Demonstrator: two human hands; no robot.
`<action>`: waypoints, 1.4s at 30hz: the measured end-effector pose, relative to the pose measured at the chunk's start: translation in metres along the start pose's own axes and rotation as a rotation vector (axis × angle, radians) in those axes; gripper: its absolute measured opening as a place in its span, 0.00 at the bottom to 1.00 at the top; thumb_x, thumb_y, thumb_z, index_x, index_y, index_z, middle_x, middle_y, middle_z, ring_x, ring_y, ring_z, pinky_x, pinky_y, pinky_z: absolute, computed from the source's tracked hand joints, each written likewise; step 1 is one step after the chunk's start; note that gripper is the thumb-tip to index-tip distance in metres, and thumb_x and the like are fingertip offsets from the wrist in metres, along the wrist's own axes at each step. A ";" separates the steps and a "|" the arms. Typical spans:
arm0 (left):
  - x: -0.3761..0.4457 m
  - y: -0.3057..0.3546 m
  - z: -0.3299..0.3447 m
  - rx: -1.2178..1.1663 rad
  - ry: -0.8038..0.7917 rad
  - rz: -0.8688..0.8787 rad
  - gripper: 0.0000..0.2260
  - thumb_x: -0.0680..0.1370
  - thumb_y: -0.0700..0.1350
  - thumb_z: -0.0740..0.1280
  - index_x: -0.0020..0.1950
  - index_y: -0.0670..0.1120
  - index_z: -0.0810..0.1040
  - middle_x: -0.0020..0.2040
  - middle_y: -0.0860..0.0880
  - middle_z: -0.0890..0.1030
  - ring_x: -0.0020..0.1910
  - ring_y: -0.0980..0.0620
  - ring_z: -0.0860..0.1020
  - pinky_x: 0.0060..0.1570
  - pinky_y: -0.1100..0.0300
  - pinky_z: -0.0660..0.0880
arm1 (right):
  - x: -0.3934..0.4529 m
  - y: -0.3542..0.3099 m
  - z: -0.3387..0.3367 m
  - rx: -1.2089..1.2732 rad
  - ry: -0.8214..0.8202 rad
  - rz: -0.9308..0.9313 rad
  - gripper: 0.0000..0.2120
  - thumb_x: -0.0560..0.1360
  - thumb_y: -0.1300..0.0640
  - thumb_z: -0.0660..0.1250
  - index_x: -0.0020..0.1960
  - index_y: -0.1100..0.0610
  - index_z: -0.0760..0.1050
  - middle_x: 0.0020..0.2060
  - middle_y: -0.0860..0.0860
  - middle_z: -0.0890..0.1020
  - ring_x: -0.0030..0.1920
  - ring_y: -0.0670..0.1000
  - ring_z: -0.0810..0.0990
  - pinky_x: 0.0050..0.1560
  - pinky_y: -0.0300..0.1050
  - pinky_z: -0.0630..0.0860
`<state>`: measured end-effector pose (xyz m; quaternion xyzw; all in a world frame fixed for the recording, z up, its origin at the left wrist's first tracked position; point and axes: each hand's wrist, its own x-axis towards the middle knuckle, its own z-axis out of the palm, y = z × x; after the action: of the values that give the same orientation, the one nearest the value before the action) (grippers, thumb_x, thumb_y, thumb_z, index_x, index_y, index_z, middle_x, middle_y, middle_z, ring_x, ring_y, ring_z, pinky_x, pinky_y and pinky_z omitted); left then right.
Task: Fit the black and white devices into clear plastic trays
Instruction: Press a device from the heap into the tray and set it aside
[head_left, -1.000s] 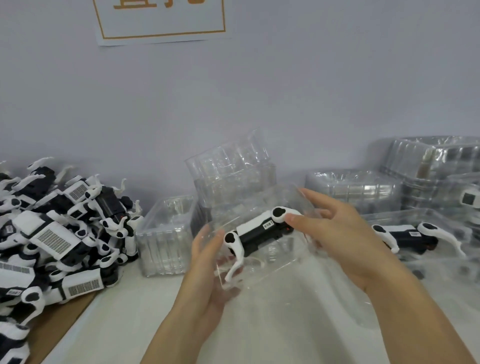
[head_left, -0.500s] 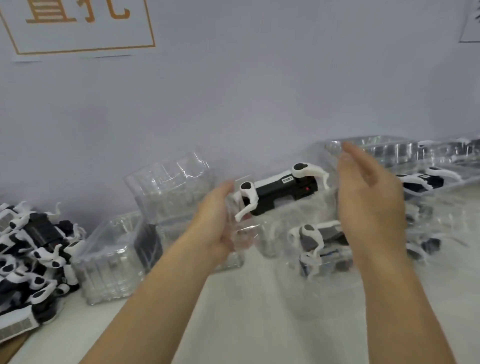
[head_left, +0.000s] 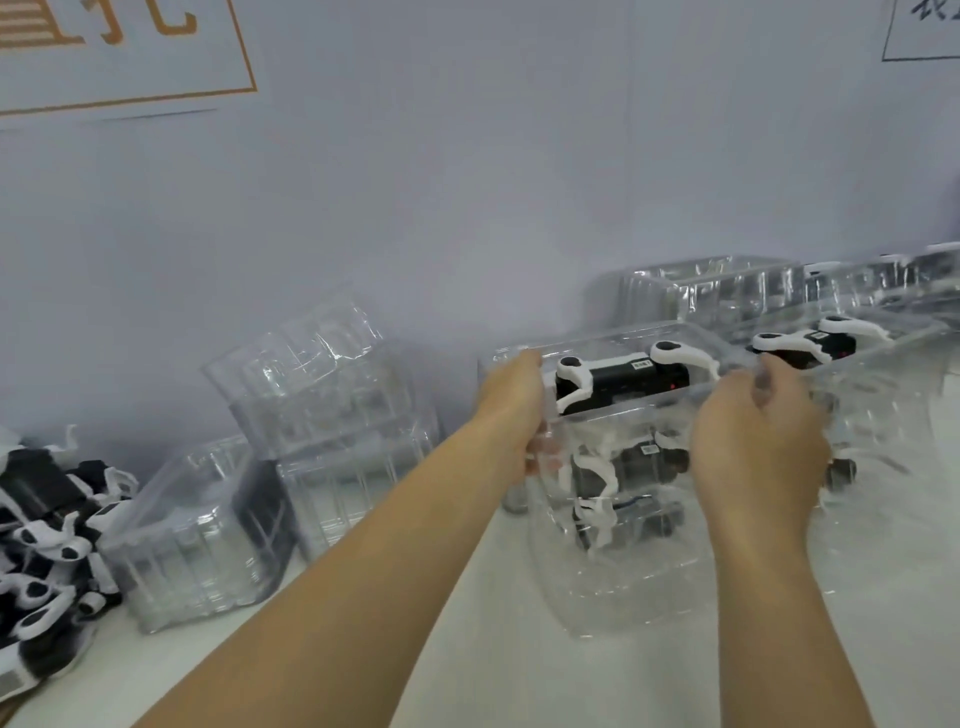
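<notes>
Pale grey-blue wall (head_left: 467, 182) is seen behind a white work surface (head_left: 467, 649), with an orange-framed paper sign (head_left: 119, 57) at upper left and part of a second, dark-framed sign (head_left: 924, 31) at upper right; the writing on both is cut off. A clear plastic tray (head_left: 618, 410) is held up at centre right, and a black and white device (head_left: 623, 376) is seen lying lengthwise in its upper part, white curved arms at each end and a small label on the black body. The tray's left end is gripped by the left hand (head_left: 511, 415), fingers curled round the edge. The right end is held by the right hand (head_left: 758, 441), fingers bent over the rim; the exact contact of the fingertips is blurred. Beneath the held tray, further trays with devices (head_left: 618, 493) are visible through the clear plastic, stacked on the surface; their number cannot be told. Just to the right, another device (head_left: 810, 345) is seen in a neighbouring tray, and more clear trays (head_left: 727, 291) are ranged along the wall behind. At centre left, a stack of empty trays (head_left: 332, 415) is noted, the top one tilted, with a further tray stack (head_left: 197, 535) lying beside it nearer the left. A loose pile of black and white devices (head_left: 47, 545) is recorded at the far left edge, well apart from the held tray.
</notes>
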<state>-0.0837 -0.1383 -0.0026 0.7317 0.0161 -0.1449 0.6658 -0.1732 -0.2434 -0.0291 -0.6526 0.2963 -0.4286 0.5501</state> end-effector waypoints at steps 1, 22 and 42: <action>0.001 0.000 0.001 0.012 0.025 0.000 0.16 0.80 0.56 0.58 0.56 0.46 0.76 0.44 0.44 0.75 0.35 0.46 0.73 0.50 0.50 0.77 | 0.001 0.003 0.000 -0.008 -0.007 0.016 0.22 0.82 0.54 0.52 0.76 0.51 0.65 0.69 0.55 0.74 0.68 0.59 0.71 0.68 0.64 0.67; -0.037 -0.119 0.008 0.106 -0.021 0.704 0.39 0.67 0.80 0.57 0.74 0.76 0.43 0.76 0.75 0.44 0.76 0.70 0.43 0.76 0.55 0.46 | 0.006 0.022 0.014 -0.029 0.025 0.014 0.22 0.85 0.55 0.49 0.79 0.51 0.58 0.72 0.56 0.70 0.71 0.60 0.68 0.71 0.66 0.62; -0.010 -0.139 0.020 0.381 0.069 0.773 0.33 0.84 0.54 0.60 0.70 0.75 0.35 0.80 0.64 0.44 0.77 0.67 0.44 0.74 0.69 0.48 | -0.004 0.023 0.025 -0.218 0.026 -0.080 0.28 0.79 0.63 0.58 0.78 0.56 0.58 0.76 0.57 0.63 0.75 0.60 0.62 0.73 0.65 0.56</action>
<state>-0.1270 -0.1405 -0.1364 0.7981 -0.2640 0.1393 0.5234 -0.1512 -0.2334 -0.0531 -0.7142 0.3221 -0.4239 0.4544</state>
